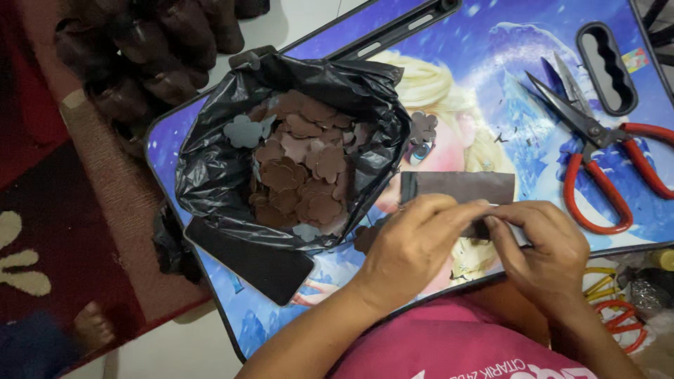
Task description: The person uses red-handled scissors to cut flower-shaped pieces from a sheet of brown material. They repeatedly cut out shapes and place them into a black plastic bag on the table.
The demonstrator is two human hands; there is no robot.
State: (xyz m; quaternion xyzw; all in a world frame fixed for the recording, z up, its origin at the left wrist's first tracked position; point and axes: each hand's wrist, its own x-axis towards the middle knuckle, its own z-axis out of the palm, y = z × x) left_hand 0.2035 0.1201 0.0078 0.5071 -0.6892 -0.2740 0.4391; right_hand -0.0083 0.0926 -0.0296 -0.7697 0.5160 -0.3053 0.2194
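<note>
Brown sheet (pixel 460 188) is pinched in the grip of both our left hand (pixel 414 242) and right hand (pixel 544 245); scissors (pixel 597 151) lie beyond the right, black bag (pixel 217 165) beyond the left.

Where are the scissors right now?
The scissors lie open on the blue table, upper right of the view, just below a black oval handle piece and above the right hand.

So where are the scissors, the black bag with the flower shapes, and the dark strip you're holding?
scissors (pixel 597 133), head view, on the pivot where the blades cross.
black bag (pixel 210 168), head view, on its crinkled left wall.
dark strip (pixel 460 187), head view, on the flat middle above the hands.
</note>
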